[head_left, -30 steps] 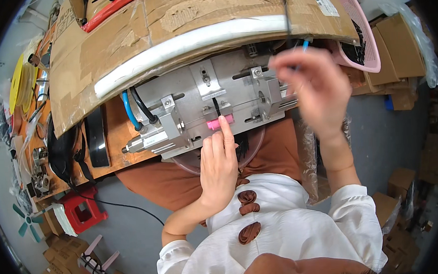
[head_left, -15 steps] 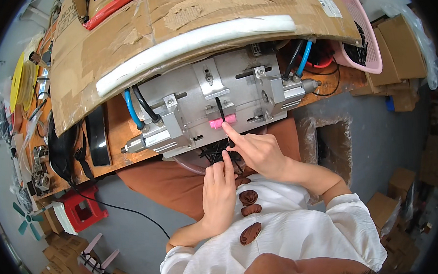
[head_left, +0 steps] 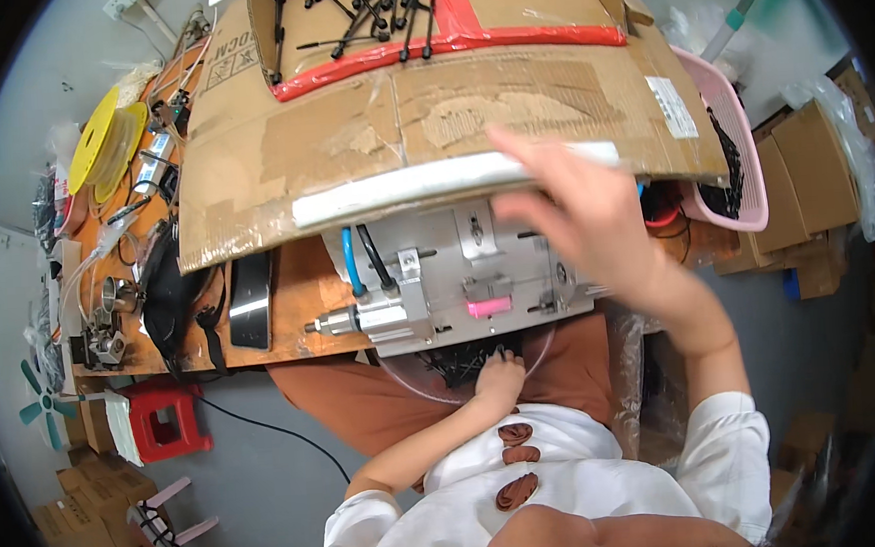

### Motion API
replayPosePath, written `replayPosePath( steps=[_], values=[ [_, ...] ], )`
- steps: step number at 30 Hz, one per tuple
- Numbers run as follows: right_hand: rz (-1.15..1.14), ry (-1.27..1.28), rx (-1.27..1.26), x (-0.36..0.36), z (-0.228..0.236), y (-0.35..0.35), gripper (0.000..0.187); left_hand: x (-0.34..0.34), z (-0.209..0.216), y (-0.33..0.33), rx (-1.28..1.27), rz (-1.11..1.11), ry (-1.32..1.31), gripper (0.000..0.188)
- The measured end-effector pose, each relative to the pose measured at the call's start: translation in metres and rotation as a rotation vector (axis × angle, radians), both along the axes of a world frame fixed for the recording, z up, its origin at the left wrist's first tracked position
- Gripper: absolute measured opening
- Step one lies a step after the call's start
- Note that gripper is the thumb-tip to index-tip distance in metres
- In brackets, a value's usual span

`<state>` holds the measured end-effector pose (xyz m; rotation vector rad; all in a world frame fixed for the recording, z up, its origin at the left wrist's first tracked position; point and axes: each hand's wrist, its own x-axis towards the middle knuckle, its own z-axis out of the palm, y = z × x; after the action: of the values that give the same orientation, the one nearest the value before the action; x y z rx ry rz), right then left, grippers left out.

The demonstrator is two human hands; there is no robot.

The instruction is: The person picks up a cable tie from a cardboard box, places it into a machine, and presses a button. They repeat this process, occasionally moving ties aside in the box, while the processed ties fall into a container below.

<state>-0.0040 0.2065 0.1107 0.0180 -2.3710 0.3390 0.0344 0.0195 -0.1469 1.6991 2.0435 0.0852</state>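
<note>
My right hand (head_left: 579,210) is raised over the front edge of the cardboard, thumb and index finger spread apart, slightly blurred, with nothing seen in it. Low in front of me, my left hand (head_left: 501,378) reaches into a clear bowl (head_left: 540,357) on my lap. Its fingers are curled among thin black rods (head_left: 453,365), and what they grip is hidden. Between the hands stands a grey metal fixture (head_left: 442,263) with a cylinder at its left side. A pink block (head_left: 490,307) sits at its front middle, with no rod across it.
A cardboard cover (head_left: 329,145) with a white padded edge (head_left: 402,187) overhangs the fixture. Behind it, an open box holds several black rods with thick ends (head_left: 382,16). A pink basket (head_left: 747,179) stands at right. A dark phone-like slab (head_left: 251,305) and black straps lie left.
My right hand has left the pink block and risen forward over the cardboard. The black rod across the block is gone. My left hand has moved into the bowl. The view has tilted up.
</note>
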Motion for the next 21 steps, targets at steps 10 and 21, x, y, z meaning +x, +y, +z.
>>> replayPosePath(
  steps=[10,21],
  values=[
    [0.158,-0.173,0.558,-0.303,0.019,0.072,0.051,0.034,-0.068,0.040,-0.277,0.008,0.018,0.026],
    [0.079,-0.346,0.504,-0.302,0.014,0.116,0.029,0.041,-0.068,0.032,-0.133,0.144,0.149,0.015]
  ],
)
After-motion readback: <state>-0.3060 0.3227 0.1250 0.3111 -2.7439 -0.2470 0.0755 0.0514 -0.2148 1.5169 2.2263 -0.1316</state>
